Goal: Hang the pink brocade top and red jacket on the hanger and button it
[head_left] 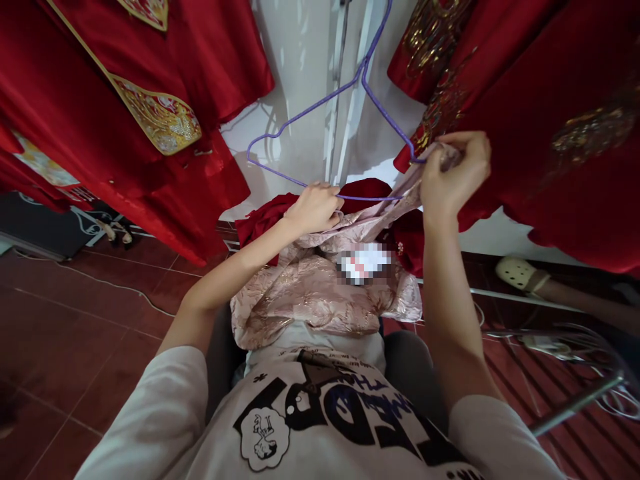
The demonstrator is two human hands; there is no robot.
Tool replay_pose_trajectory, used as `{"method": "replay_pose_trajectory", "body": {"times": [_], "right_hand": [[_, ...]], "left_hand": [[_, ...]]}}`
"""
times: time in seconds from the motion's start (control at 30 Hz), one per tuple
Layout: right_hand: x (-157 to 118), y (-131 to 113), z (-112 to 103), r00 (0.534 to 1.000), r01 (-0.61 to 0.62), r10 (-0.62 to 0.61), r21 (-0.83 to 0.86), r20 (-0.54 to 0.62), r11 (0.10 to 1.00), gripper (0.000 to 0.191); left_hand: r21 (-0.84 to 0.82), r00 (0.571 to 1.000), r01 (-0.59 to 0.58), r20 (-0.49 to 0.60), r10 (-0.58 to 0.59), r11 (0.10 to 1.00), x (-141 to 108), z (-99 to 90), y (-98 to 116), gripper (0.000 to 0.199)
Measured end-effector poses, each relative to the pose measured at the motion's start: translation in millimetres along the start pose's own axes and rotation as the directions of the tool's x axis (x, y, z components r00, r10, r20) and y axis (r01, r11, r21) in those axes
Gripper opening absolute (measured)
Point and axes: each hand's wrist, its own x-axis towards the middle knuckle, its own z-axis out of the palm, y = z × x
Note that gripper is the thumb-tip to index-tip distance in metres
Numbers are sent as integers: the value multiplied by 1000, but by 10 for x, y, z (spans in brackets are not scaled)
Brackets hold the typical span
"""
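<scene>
A purple hanger [313, 107] is held upright in front of me, its hook beyond the top edge of the view. My right hand [457, 170] pinches the pink garment [310, 290] at the hanger's right end, with some cloth bunched between thumb and fingers. Near the middle of the hanger's bottom bar is my left hand [317, 208], its fingers closed round the bar and the garment's edge. The rest of the pink brocade cloth lies bunched over my lap. A blurred white patch [365, 261] rests on it.
Red embroidered garments hang at the left [200, 80] and right [530, 133]. Dark red cloth [260, 217] lies behind the pink garment. A metal rack [580, 400] stands at the lower right, near another person's foot in a pale clog [517, 273]. A cable [110, 283] crosses the tiled floor.
</scene>
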Motion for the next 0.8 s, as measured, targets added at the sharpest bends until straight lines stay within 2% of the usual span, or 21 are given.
{"method": "replay_pose_trajectory", "body": {"times": [0.13,0.23,0.33,0.5,0.63,0.7,0.73,0.8], "right_hand": [[90,-300,200,993,69,-64,-53,102,996,17],[72,-375,286,995,65,-61,-51,75,997,17],[45,-279,291,996,58,-57,-10,65,998,19],[86,-65,190,977,123,-128,38,170,992,22],[150,-19,125,976,144,-148,36,158,989,23],[176,-15,110,975,145,-149,32,166,989,22],[186,-14,106,975,144,-147,29,169,989,21],[198,-12,101,974,143,-145,24,175,989,20]], "left_hand": [[-3,1000,7,12,-7,1000,18,-26,26,18],[-84,999,32,15,-31,996,43,-30,44,14],[-182,999,43,6,-42,982,78,-17,69,12],[-282,998,57,-23,-66,958,136,-8,116,11],[-340,985,76,-121,-123,937,123,-114,0,7],[-357,953,156,-193,-236,921,70,-199,-192,3],[-354,921,217,-234,-311,910,27,-240,-326,2],[-344,822,317,-364,-437,884,-93,-298,-649,18]]}}
